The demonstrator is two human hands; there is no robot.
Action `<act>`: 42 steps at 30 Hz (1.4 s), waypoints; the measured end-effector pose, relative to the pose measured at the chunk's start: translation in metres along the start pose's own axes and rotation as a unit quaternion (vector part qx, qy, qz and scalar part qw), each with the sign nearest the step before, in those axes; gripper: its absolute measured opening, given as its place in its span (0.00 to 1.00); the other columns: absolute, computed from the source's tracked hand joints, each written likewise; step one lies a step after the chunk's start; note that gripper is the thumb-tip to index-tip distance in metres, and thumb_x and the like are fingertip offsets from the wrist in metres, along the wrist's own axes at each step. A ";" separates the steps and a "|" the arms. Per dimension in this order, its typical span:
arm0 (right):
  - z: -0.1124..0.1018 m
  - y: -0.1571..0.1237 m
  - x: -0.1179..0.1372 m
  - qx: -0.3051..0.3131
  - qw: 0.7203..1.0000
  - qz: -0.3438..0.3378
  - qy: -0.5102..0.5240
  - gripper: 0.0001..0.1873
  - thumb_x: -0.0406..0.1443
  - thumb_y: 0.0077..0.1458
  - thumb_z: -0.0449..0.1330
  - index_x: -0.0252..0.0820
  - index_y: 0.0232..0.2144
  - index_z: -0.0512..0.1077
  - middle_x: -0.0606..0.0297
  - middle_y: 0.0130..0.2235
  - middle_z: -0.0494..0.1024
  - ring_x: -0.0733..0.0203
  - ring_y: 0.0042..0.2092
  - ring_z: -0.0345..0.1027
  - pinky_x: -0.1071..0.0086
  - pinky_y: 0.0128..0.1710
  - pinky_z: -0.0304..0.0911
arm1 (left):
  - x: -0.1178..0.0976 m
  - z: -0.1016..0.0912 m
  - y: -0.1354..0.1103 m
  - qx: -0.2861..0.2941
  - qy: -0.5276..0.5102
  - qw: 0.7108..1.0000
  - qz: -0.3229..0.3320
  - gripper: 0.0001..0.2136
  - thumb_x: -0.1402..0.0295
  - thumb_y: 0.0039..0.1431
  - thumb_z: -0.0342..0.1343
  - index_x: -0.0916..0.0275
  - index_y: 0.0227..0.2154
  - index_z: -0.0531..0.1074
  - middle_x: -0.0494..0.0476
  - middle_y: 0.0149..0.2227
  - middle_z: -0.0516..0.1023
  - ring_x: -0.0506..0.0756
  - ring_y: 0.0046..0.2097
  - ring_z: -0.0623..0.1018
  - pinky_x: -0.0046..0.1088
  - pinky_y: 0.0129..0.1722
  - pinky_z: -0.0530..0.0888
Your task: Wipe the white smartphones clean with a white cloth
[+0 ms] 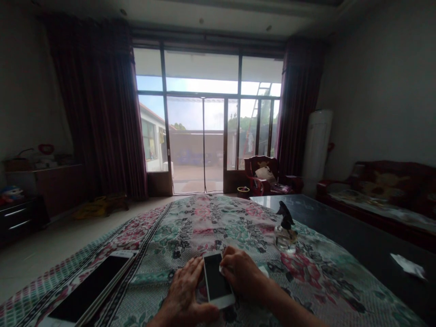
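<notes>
A white smartphone (pixel 217 278) with a dark screen lies face up on the flowered tablecloth (pixel 190 227). My left hand (pixel 184 293) grips it, fingers along its left side and thumb at the bottom edge. On the phone's upper right side, my right hand (pixel 243 274) is closed in a pinch around a white wipe (pixel 221 270); most of that wipe is hidden by the fingers. Whether the white piece (pixel 263 271) showing behind the right wrist belongs to it, I cannot tell. To the left lies a larger white tablet (pixel 91 288) with a black screen, atop another flat item.
A clear spray bottle (pixel 285 238) with a black nozzle stands right of my hands. Crumpled white paper (pixel 408 265) lies on the dark table (pixel 340 227). Beyond are a wooden armchair (pixel 262 175), a sofa (pixel 381 190) and glass doors (pixel 195 145).
</notes>
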State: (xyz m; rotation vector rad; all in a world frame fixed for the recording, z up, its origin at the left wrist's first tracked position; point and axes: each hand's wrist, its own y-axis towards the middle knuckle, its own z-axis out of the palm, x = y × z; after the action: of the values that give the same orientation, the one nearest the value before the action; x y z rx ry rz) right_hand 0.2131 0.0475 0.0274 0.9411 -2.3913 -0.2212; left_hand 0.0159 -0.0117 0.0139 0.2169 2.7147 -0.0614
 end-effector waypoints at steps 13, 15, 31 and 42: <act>-0.033 -0.012 0.005 0.162 0.978 -0.118 0.055 0.16 0.22 0.39 0.57 0.42 0.25 0.80 0.68 0.27 0.78 0.66 0.32 0.69 0.78 0.31 0.59 | 0.000 -0.009 -0.003 0.015 0.003 1.000 0.017 0.50 0.49 0.40 0.62 0.68 0.65 0.50 0.65 0.68 0.48 0.68 0.68 0.50 0.46 0.65 0.51; -0.035 -0.013 0.005 0.160 0.979 -0.117 0.054 0.16 0.22 0.39 0.57 0.42 0.26 0.80 0.68 0.28 0.79 0.66 0.32 0.70 0.79 0.30 0.59 | 0.004 -0.012 -0.004 0.026 -0.005 0.999 0.032 0.49 0.47 0.42 0.60 0.66 0.65 0.51 0.64 0.68 0.49 0.67 0.68 0.50 0.46 0.65 0.51; -0.024 -0.016 0.019 0.185 0.973 -0.136 0.029 0.14 0.25 0.41 0.59 0.43 0.28 0.80 0.69 0.29 0.80 0.65 0.34 0.72 0.79 0.33 0.61 | 0.018 -0.012 -0.005 0.026 -0.006 0.997 0.078 0.40 0.49 0.51 0.56 0.59 0.64 0.53 0.61 0.67 0.52 0.66 0.67 0.52 0.46 0.65 0.54; -0.016 -0.017 0.025 0.190 0.971 -0.142 0.007 0.12 0.26 0.44 0.59 0.40 0.30 0.80 0.66 0.32 0.80 0.65 0.37 0.72 0.79 0.37 0.61 | 0.044 0.011 0.008 -0.045 -0.014 0.992 0.120 0.29 0.58 0.59 0.53 0.53 0.63 0.56 0.55 0.66 0.58 0.63 0.66 0.57 0.45 0.64 0.59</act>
State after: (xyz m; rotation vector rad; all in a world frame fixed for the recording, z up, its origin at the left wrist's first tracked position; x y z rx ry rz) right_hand 0.2164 0.0191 0.0463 1.4566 -2.3218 0.1457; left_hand -0.0184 0.0017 -0.0149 0.5085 2.6364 0.1252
